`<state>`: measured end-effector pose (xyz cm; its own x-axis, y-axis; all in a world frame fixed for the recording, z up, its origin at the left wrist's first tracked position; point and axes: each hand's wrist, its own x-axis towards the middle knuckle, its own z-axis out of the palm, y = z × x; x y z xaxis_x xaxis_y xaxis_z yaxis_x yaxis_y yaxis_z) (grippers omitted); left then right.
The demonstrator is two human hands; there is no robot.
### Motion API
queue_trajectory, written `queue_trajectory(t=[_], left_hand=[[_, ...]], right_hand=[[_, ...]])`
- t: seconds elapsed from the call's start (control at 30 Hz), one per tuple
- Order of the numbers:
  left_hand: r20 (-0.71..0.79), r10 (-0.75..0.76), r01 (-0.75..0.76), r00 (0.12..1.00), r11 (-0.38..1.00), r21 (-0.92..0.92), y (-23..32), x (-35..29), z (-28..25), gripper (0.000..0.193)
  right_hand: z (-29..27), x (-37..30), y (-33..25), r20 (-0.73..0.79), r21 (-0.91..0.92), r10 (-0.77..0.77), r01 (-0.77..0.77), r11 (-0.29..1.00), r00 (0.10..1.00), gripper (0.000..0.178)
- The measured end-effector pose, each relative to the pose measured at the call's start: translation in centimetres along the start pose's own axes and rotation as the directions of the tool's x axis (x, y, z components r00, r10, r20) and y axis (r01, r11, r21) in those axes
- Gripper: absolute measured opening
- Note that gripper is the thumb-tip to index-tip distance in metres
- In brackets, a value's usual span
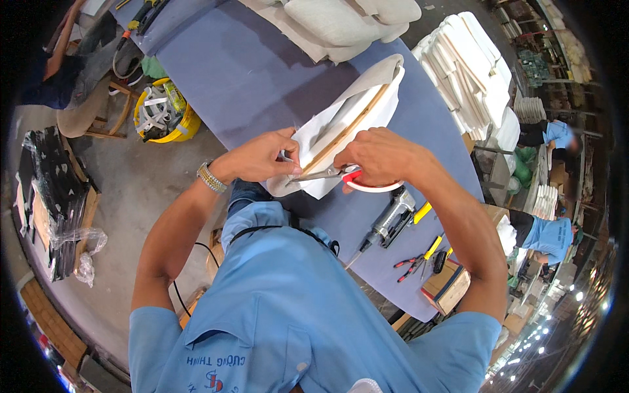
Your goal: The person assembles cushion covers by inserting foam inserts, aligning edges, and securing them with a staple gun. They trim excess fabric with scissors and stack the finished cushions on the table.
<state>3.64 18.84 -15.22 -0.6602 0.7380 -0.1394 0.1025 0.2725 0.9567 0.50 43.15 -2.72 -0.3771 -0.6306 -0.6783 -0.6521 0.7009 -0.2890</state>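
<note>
A cushioned panel (357,111) with a wooden edge strip and loose white fabric around it stands tilted on the blue-covered table, at the edge nearest me. My left hand (265,156) pinches the white fabric (308,141) at the panel's near end. In my right hand (377,157) are scissors (352,175) with red and white handles. Their blades point left and lie at the fabric just below my left fingertips; whether they are cutting through it I cannot tell. Right of the scissors lies a pneumatic staple gun (393,219) with its hose toward me.
Pliers (411,264) with red and yellow handles and a small box (445,287) lie on the table's right. White padded pieces (347,23) are piled at the far edge, more stacked (462,72) beyond. A yellow bucket (187,128) stands on the floor left. Other people work around.
</note>
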Motion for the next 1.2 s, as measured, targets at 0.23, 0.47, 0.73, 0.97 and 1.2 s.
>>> queue_trajectory(t=[0.23,0.47,0.73,0.97,1.2], left_hand=[[-0.052,-0.041,0.032,0.998,0.984,-0.173,-1.5,-0.5,-0.3,0.018],[-0.016,-0.026,0.023,1.000,0.985,-0.171,-0.7,-0.6,-1.3,0.019],[-0.023,-0.027,0.025,0.999,0.996,-0.091,0.1,-0.4,-1.3,0.022],[-0.079,-0.057,0.058,0.995,0.998,0.005,0.4,-0.2,-0.6,0.022],[-0.056,0.010,-0.009,0.998,1.000,0.010,0.6,-0.2,-0.3,0.022]], right_hand=[[-1.2,0.8,0.2,-0.003,-0.034,-0.005,0.005,0.999,1.000,0.046],[-1.3,0.6,1.7,-0.072,-0.116,-0.039,0.031,0.993,0.997,0.056],[-1.2,2.3,2.8,-0.100,-0.165,-0.143,0.125,0.978,0.985,0.044],[-2.4,3.1,2.8,-0.045,-0.139,-0.145,0.138,0.981,0.988,0.050],[-2.1,3.9,3.0,0.046,0.011,-0.117,0.117,0.993,0.992,0.055]])
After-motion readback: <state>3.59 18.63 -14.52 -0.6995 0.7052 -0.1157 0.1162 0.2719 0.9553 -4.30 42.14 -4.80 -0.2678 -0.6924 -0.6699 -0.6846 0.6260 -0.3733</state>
